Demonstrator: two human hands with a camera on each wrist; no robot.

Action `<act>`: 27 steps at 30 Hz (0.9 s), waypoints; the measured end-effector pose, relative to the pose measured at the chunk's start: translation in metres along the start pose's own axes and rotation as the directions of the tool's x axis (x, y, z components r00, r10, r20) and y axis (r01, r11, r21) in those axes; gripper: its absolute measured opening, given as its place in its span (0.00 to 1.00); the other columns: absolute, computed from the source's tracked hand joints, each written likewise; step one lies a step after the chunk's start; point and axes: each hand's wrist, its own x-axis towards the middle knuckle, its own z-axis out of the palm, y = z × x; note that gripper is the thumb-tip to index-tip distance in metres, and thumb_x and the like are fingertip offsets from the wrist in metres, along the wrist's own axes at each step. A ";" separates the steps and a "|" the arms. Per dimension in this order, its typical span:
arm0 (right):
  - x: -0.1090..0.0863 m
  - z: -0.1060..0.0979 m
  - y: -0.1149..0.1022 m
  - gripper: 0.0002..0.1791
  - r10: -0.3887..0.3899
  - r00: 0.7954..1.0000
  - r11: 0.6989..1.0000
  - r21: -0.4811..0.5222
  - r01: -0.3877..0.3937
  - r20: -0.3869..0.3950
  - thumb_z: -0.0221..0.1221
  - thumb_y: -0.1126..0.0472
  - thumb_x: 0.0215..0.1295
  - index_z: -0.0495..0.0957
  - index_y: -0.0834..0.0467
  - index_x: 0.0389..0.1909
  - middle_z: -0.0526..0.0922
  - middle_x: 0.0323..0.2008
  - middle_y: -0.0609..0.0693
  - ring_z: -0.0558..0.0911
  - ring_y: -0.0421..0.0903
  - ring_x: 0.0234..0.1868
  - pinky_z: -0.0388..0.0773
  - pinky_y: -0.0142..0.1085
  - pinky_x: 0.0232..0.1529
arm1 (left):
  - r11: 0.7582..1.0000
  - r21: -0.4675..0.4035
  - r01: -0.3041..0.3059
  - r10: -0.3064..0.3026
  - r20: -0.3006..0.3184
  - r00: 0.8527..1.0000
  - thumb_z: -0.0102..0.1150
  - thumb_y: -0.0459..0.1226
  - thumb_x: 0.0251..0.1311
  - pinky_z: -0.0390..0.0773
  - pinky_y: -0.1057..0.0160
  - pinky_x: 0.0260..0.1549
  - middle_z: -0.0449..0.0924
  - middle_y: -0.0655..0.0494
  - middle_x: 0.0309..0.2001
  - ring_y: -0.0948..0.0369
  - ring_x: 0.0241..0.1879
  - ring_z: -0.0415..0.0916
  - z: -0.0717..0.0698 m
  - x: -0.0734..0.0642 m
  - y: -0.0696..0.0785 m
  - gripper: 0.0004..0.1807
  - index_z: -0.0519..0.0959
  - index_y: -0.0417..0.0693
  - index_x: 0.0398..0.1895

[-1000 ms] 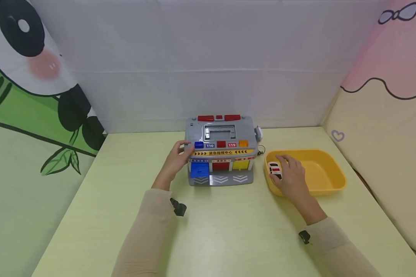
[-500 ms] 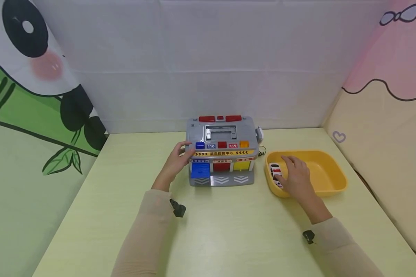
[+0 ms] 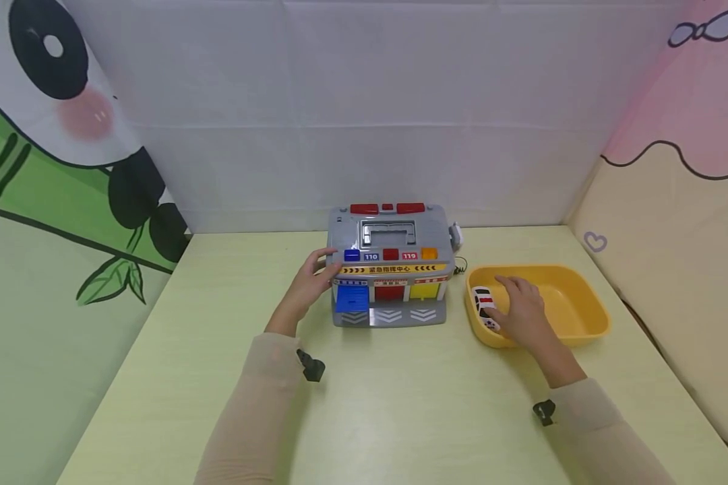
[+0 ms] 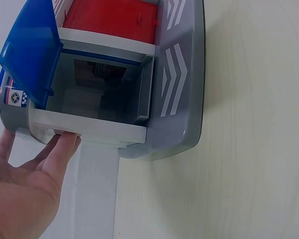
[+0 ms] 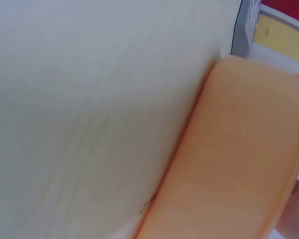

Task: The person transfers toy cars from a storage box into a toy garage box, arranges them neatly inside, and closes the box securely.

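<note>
My left hand point(image 3: 306, 286) grips the left edge of a grey toy rescue station point(image 3: 388, 313), thumb at the front corner of the roof. In the left wrist view, fingers point(image 4: 62, 152) press its side wall under the eave. The station's blue garage door point(image 4: 32, 47) is swung up, showing a hollow bay; the red door point(image 4: 112, 20) beside it is closed. My right hand point(image 3: 524, 316) reaches into a yellow plastic basin point(image 3: 573, 330), its fingers spread loosely. A white toy car point(image 3: 484, 302) with black windows and a red stripe lies along the basin's left wall, the thumb overlapping its near end.
A grey-white knob-like piece point(image 3: 456, 236) sticks out at the station's right, with a dark coiled cord point(image 3: 460, 264) below it. The pale table point(image 3: 394, 404) meets a white cloth backdrop point(image 3: 364, 155) right behind the station. Printed cloth panels stand at both sides.
My right hand has loosened from the toy car and shifted right and toward me, so more of the car shows in the basin. The left hand keeps its place on the station.
</note>
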 end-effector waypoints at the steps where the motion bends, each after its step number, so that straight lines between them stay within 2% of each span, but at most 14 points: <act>1: 0.001 0.000 0.002 0.37 0.004 1.000 1.000 0.009 -0.004 0.013 0.66 0.60 0.62 0.61 0.68 0.67 0.59 0.62 0.72 0.56 0.72 0.63 0.50 0.64 0.62 | 1.000 0.000 0.003 -0.003 0.003 1.000 0.53 0.48 0.70 0.67 0.52 0.62 0.56 0.44 0.72 0.46 0.67 0.60 0.000 0.000 0.000 0.28 0.61 0.57 0.71; 6: 0.006 -0.001 0.009 0.37 0.016 0.995 0.998 0.063 -0.022 0.093 0.65 0.59 0.63 0.60 0.68 0.68 0.60 0.63 0.71 0.59 0.70 0.62 0.57 0.63 0.62 | 1.000 0.008 0.011 -0.011 0.012 1.000 0.52 0.44 0.72 0.68 0.51 0.61 0.55 0.41 0.72 0.45 0.67 0.61 -0.001 0.001 0.001 0.28 0.60 0.53 0.72; 11: 0.011 -0.002 0.016 0.38 0.029 0.983 0.992 0.118 -0.051 0.179 0.65 0.58 0.64 0.59 0.68 0.69 0.64 0.61 0.70 0.66 0.67 0.59 0.66 0.61 0.58 | 1.000 -0.012 -0.005 0.005 0.014 1.000 0.54 0.46 0.70 0.67 0.52 0.61 0.56 0.42 0.72 0.46 0.67 0.61 -0.001 0.001 -0.001 0.28 0.61 0.55 0.71; 19: 0.021 -0.002 0.028 0.39 0.019 0.963 0.982 0.175 -0.069 0.269 0.65 0.58 0.64 0.58 0.70 0.69 0.66 0.59 0.70 0.70 0.66 0.56 0.69 0.59 0.56 | 0.999 0.001 -0.036 0.036 -0.005 0.999 0.55 0.49 0.69 0.67 0.51 0.61 0.57 0.44 0.71 0.46 0.67 0.61 0.000 -0.002 -0.001 0.28 0.63 0.58 0.69; 27: 0.028 -0.001 0.034 0.41 0.000 0.937 0.965 0.246 -0.092 0.350 0.66 0.58 0.62 0.57 0.73 0.68 0.70 0.55 0.70 0.73 0.65 0.53 0.72 0.55 0.55 | 1.000 -0.003 -0.011 0.011 0.005 1.000 0.54 0.49 0.69 0.66 0.51 0.62 0.56 0.45 0.72 0.47 0.68 0.60 -0.001 -0.003 0.000 0.28 0.62 0.58 0.70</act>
